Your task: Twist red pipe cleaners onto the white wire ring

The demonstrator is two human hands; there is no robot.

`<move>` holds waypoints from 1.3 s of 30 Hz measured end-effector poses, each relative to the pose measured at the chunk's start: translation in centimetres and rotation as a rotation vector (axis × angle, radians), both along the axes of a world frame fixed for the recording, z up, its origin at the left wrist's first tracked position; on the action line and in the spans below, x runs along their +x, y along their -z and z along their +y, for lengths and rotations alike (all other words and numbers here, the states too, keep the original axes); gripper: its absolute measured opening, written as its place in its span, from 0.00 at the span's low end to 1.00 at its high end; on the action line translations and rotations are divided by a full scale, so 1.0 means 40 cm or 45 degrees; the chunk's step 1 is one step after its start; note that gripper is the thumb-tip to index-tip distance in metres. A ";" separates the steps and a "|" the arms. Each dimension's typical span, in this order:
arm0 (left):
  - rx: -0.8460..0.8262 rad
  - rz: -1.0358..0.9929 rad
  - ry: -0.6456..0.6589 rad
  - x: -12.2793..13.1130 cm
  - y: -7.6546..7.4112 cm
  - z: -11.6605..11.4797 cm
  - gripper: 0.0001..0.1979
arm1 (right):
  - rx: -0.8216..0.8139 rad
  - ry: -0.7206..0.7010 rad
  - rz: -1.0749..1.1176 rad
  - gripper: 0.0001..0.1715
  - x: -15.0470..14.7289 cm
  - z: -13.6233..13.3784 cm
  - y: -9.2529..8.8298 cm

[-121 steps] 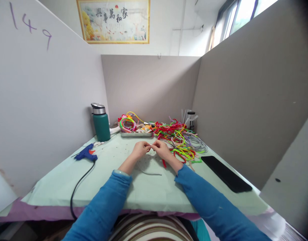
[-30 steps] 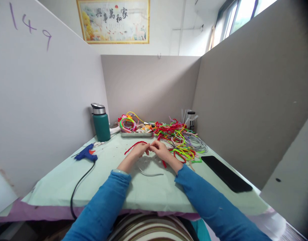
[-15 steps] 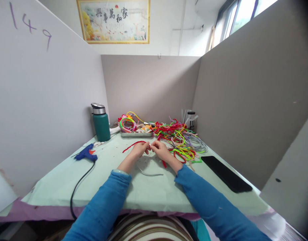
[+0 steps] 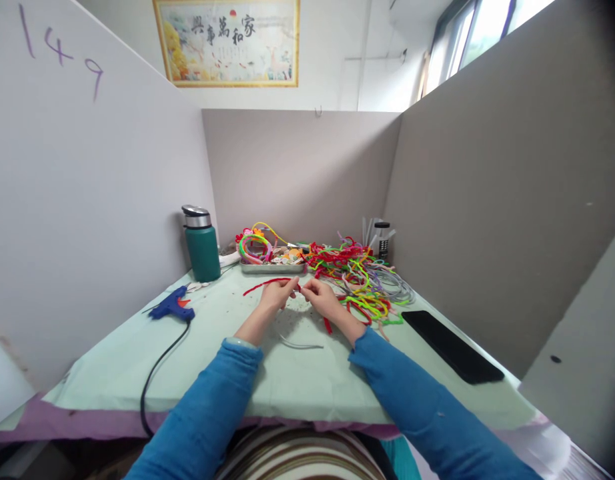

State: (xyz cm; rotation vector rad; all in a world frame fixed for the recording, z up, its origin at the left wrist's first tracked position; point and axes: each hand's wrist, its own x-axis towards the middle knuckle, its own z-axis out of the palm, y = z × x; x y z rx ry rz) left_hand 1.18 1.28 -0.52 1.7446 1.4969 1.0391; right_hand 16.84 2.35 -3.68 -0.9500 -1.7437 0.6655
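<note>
A red pipe cleaner (image 4: 260, 286) runs through both my hands above the middle of the table, one end sticking out to the left. My left hand (image 4: 279, 293) is closed on it, thumb and fingers pressed together. Close beside it, my right hand (image 4: 319, 296) pinches the same red strand; a red end (image 4: 328, 326) hangs below that hand. The fingers partly hide the stretch between the hands. A thin grey strand (image 4: 301, 346) lies on the cloth just below them.
Behind my right hand spreads a tangled heap of coloured pipe cleaners (image 4: 347, 261). A metal tray (image 4: 272, 269) holds small pieces and finished loops. A blue glue gun (image 4: 172, 305) with its cord and a green bottle (image 4: 202, 250) stand left; a black flat object (image 4: 450, 347) lies right.
My left hand has shifted slightly, its thumb now raised more along the strand. The free left end of the red pipe cleaner has risen a little. My right hand has barely moved.
</note>
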 end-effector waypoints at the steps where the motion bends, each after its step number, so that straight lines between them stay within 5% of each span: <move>1: -0.002 -0.013 0.010 0.000 -0.002 -0.001 0.28 | 0.001 0.004 -0.007 0.11 0.000 -0.002 -0.002; 39: 0.146 -0.145 0.235 0.006 0.000 -0.005 0.20 | 0.037 0.048 -0.033 0.12 0.003 0.009 0.008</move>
